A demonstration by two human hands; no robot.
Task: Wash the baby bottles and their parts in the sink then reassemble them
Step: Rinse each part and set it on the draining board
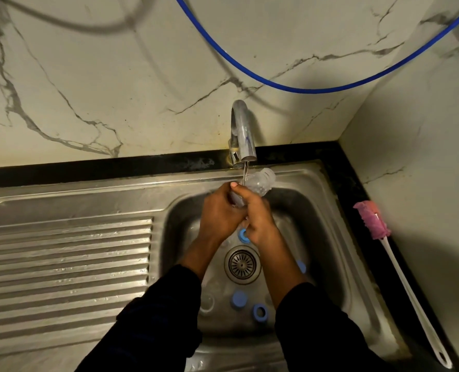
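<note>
Both hands are wrapped round a clear plastic baby bottle (260,183), held tilted over the stainless steel sink (317,218). A thin stream from the chrome tap (243,132) hits it. The left hand (220,213) and right hand (257,216) grip its lower body side by side. Any print on it is too blurry to read. Blue plastic rings (260,312) lie round the drain, and a pink sponge brush (403,277) is on the counter to the right.
</note>
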